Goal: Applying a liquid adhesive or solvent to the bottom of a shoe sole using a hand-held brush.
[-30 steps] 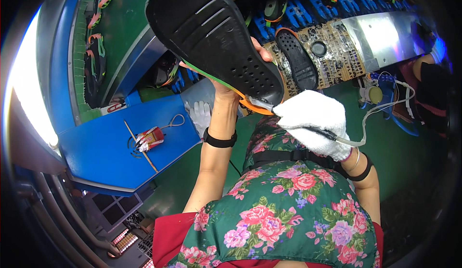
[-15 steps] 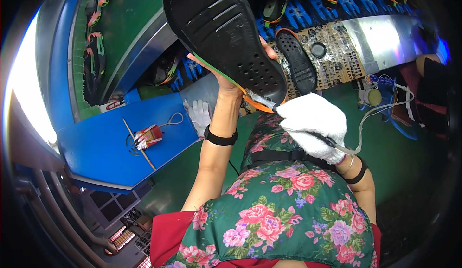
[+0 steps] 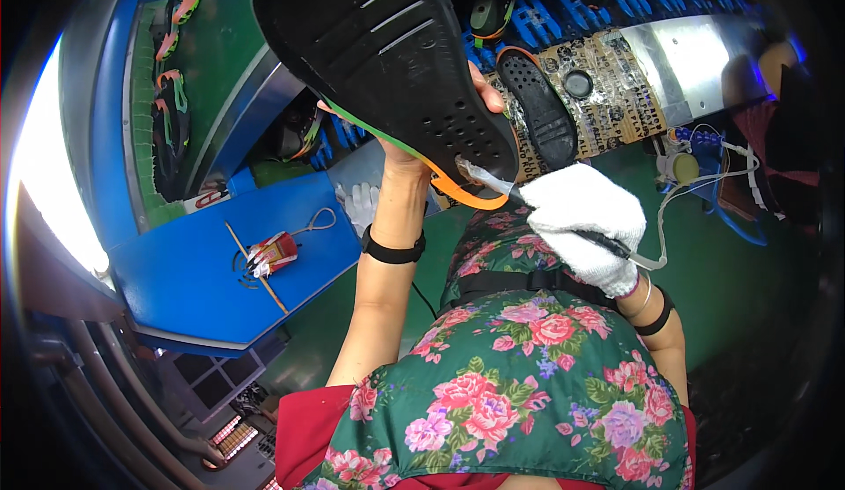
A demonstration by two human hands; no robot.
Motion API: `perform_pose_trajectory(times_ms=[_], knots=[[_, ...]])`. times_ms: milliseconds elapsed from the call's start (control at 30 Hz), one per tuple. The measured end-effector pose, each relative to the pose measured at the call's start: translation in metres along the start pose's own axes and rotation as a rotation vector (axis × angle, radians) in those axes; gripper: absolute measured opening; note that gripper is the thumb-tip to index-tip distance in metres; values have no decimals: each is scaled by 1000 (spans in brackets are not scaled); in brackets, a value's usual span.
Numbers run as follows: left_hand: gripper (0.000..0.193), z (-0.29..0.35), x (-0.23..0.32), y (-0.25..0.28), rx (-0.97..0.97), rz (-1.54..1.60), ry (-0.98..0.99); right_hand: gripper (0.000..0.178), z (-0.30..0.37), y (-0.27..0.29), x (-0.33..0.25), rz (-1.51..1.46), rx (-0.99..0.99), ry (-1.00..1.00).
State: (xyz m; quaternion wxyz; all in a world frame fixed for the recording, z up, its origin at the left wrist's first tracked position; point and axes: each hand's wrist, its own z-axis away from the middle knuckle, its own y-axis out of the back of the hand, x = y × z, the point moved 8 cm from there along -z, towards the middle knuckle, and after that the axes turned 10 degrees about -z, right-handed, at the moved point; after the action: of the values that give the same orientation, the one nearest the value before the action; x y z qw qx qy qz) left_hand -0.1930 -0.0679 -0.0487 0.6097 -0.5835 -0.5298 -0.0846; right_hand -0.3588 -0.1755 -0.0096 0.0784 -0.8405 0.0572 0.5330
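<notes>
My bare left hand (image 3: 403, 157) grips a large black shoe sole (image 3: 378, 59) from beneath. Its fingers wrap round both edges. Grooves and a cluster of small holes mark the black face, and a green-to-orange rim runs along the near edge. In a white knit glove, my right hand (image 3: 585, 217) is closed round a dark-handled brush (image 3: 489, 179) with a pale tip. That tip lies against the sole's narrow end, by the orange rim. A thin clear tube (image 3: 662, 226) runs from the handle's back end.
A second black sole (image 3: 539, 107) lies on a taped cardboard strip (image 3: 616, 94), beside a round black disc (image 3: 577, 84). Behind are blue racks (image 3: 537, 19) holding shoe parts. On the blue side table (image 3: 176, 288) sit a red container (image 3: 273, 252) with a stick and a white glove (image 3: 359, 204).
My left hand has shifted left with the sole, and more of its orange rim shows. My right hand has moved slightly right and up, its brush still at the narrow end.
</notes>
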Motion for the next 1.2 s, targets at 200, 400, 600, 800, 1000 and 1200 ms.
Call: perform_pose_trajectory(times_ms=[200, 400, 600, 800, 1000, 1200], knots=[[68, -12, 9, -9, -8, -15, 95, 19, -6, -8, -21, 132, -112, 145], [78, -12, 2, 1, 0, -158, 203, 28, -4, -13, -24, 159, -194, 251], [95, -26, 4, -9, -220, -204, 163, 26, -4, -17, -25, 176, -254, 284], [101, -23, 1, 8, -64, -294, 220, 25, 0, -15, -18, 153, -258, 304], [96, -30, 3, -1, -124, -184, 173, 27, -1, -10, -19, 142, -243, 278], [92, -37, 2, -13, -143, -93, 148, 29, -7, -8, -18, 87, -201, 244]])
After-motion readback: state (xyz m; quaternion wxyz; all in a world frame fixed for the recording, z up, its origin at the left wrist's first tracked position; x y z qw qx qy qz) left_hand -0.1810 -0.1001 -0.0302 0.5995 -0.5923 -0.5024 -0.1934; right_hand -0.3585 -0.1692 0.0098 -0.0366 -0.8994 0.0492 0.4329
